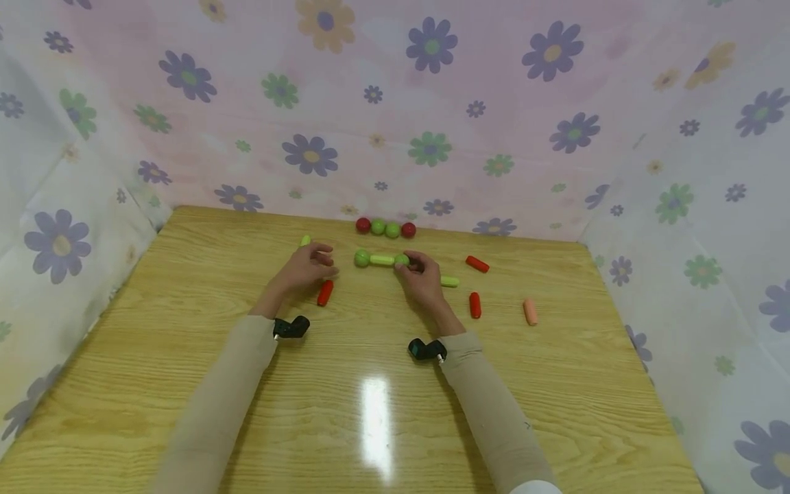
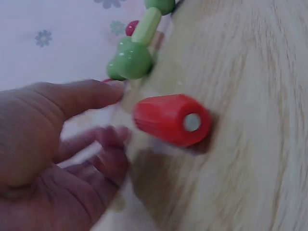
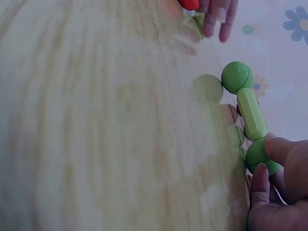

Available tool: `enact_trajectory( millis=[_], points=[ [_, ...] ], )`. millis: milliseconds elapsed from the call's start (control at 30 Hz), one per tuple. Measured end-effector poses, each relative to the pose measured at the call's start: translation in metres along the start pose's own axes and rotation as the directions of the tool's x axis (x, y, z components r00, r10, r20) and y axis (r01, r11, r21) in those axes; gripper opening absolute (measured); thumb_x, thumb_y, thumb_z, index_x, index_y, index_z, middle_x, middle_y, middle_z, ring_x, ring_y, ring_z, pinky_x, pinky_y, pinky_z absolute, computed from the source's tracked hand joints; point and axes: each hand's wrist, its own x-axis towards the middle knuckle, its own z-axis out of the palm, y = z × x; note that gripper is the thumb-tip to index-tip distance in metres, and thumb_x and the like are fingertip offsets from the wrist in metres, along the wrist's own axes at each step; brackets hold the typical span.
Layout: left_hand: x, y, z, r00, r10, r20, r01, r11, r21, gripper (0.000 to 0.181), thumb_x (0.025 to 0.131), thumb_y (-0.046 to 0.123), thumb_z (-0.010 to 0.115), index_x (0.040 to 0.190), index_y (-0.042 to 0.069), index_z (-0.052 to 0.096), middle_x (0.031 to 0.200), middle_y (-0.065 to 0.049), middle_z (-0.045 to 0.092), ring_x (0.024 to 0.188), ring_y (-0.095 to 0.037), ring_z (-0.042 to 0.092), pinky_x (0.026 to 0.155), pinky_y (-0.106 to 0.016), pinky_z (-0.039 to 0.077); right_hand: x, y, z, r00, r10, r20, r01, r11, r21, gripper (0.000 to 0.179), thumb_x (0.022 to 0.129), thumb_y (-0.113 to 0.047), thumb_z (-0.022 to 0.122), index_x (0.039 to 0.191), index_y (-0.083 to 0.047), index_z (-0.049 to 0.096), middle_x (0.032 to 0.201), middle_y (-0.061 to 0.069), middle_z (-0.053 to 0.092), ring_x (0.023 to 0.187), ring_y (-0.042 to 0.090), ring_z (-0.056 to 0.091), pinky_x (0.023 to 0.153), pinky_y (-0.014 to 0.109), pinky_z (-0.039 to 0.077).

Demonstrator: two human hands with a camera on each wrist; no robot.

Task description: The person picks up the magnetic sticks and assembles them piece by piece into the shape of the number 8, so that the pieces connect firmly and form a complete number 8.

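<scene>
A light green rod [image 1: 382,261] joins two green balls end to end, lying crosswise on the table. My right hand [image 1: 422,280] pinches the ball [image 3: 257,153] at its right end between thumb and fingers. The other ball [image 3: 237,77] sits free at the left end. To the left, my left hand [image 1: 304,266] hovers with loosely bent fingers and holds nothing. Close beside its fingers lies a red rod [image 2: 168,118] with a round silvery end. Another yellow-green rod [image 1: 305,241] shows partly behind the left hand. A third yellow-green rod [image 1: 450,281] is partly hidden by the right hand.
Behind the joined piece, a row of balls holds a red ball [image 1: 363,225] at each end and two green balls [image 1: 392,230] between. Two red rods [image 1: 475,305] and a peach rod [image 1: 531,312] lie to the right. Flowered cloth [image 1: 382,116] borders the table's back and sides.
</scene>
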Motion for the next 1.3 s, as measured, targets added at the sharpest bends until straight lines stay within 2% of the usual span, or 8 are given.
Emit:
enact_trajectory(
  millis=[133,267,367,567,833,967,1133,1300],
  points=[
    [-0.016,0.01,-0.011,0.993,-0.114,0.043,0.104,0.979,0.176,0.067,0.099,0.026,0.066,0.148,-0.011,0.038,0.125,-0.029,0.061,0.107,-0.036,0.063,0.095,-0.046,0.05,-0.001,-0.003,-0.001,1.0,0.002,0.016,-0.003,1.0,0.011,0.038,0.098,-0.006,0.067,0.132,0.007,0.061,0.12,0.026,0.061,0.095,0.02,0.054,0.077,0.017,0.045],
    [-0.028,0.02,-0.013,0.98,-0.183,0.08,0.154,0.946,0.285,0.072,0.098,0.033,0.066,0.146,-0.013,0.038,0.109,-0.023,0.067,0.09,-0.027,0.064,0.086,-0.039,0.049,-0.007,-0.013,-0.003,0.999,0.001,0.04,-0.002,1.0,0.017,0.039,0.098,-0.003,0.065,0.133,0.012,0.058,0.122,0.032,0.059,0.098,0.027,0.055,0.076,0.015,0.043],
    [-0.035,0.021,-0.008,0.981,-0.178,0.082,0.147,0.944,0.296,0.07,0.096,0.034,0.07,0.141,-0.012,0.043,0.109,-0.022,0.068,0.089,-0.026,0.065,0.083,-0.037,0.05,-0.006,-0.01,-0.003,0.999,-0.009,0.032,0.008,1.0,0.013,0.038,0.098,-0.003,0.066,0.133,0.011,0.059,0.121,0.031,0.059,0.097,0.028,0.054,0.076,0.014,0.043],
    [-0.041,0.014,0.005,0.991,-0.131,0.003,0.126,0.955,0.27,0.058,0.089,0.03,0.08,0.125,-0.007,0.055,0.1,-0.018,0.067,0.085,-0.026,0.062,0.073,-0.033,0.049,-0.001,0.002,-0.001,1.0,-0.016,0.009,0.016,1.0,0.002,0.036,0.098,-0.006,0.067,0.131,0.004,0.063,0.117,0.024,0.062,0.092,0.017,0.053,0.077,0.016,0.044],
    [-0.047,0.01,0.015,0.994,-0.095,-0.046,0.103,0.968,0.227,0.031,0.097,0.023,0.069,0.106,-0.007,0.068,0.074,-0.01,0.07,0.061,-0.013,0.063,0.061,-0.026,0.047,-0.002,0.002,0.0,1.0,-0.011,0.006,0.011,1.0,0.004,0.035,0.097,-0.004,0.067,0.131,0.004,0.064,0.117,0.022,0.062,0.091,0.016,0.054,0.078,0.017,0.044],
    [-0.048,0.011,0.016,0.994,-0.104,-0.038,0.11,0.979,0.174,0.032,0.102,0.021,0.063,0.111,-0.009,0.068,0.071,-0.009,0.069,0.058,-0.012,0.062,0.061,-0.025,0.048,-0.002,0.002,0.001,1.0,-0.012,0.002,0.012,1.0,0.001,0.036,0.097,-0.005,0.068,0.131,0.004,0.064,0.118,0.023,0.062,0.093,0.017,0.054,0.079,0.018,0.045],
    [-0.048,0.008,0.015,0.993,-0.111,0.038,0.111,0.994,0.002,0.036,0.105,0.021,0.059,0.118,-0.012,0.065,0.077,-0.011,0.069,0.06,-0.013,0.063,0.061,-0.026,0.053,-0.001,0.003,0.001,1.0,-0.007,-0.001,0.007,1.0,-0.005,0.036,0.097,-0.006,0.068,0.132,0.003,0.064,0.121,0.022,0.063,0.095,0.017,0.055,0.081,0.018,0.045],
    [-0.044,0.002,0.019,0.982,-0.094,0.166,0.133,0.961,-0.242,0.045,0.108,0.019,0.053,0.136,-0.015,0.053,0.086,-0.007,0.069,0.07,-0.009,0.066,0.067,-0.022,0.056,-0.002,0.001,0.0,1.0,-0.015,0.008,0.015,1.0,0.005,0.037,0.098,-0.005,0.067,0.133,0.006,0.062,0.122,0.025,0.062,0.095,0.019,0.055,0.079,0.016,0.044]
  ],
)
